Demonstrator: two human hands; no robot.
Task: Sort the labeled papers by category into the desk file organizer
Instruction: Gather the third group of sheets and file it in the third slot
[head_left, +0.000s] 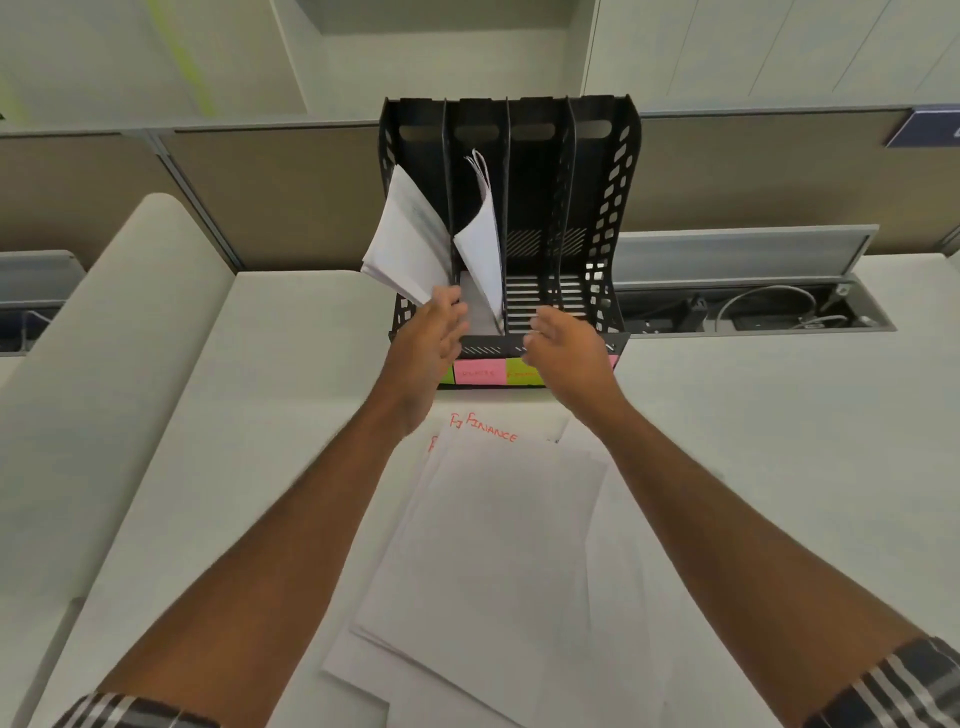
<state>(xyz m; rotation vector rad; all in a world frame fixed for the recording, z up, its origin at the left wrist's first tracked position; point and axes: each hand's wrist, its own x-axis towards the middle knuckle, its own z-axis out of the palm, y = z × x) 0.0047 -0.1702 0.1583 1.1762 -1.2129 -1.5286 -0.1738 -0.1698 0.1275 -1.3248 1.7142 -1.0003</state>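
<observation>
So I'm reaching both arms out to the black desk file organizer (613, 208) at the back of the white desk (753, 441). My left hand (434, 332) is gripping a bundle of papers (402, 241) by its bottom corner, fingertips pinching it, and the bundle is fanning up and leaning left, right at the first slot on the left of the organizer. I honestly can't tell if its lower edge is sitting inside that slot or just in front of it. Just to the right of my left fingers, a second sheaf of papers (480, 244) is standing in the second slot, curling over at the top. My right hand (563, 345) is hovering near the front lip of the organizer, fingers loose and spread, not holding a thing, with the two empty-looking slots just beyond the fingertips. Under and between my two hands, sticky notes are lining the front edge: a pink sticky note (479, 372) and a yellow-green sticky note (519, 372), writing too blurry to read. Closer to me, below my wrists, a loose pile of sheets is lying flat, and the top FINANCE sheet (498, 519) has its word in red at the far edge.
</observation>
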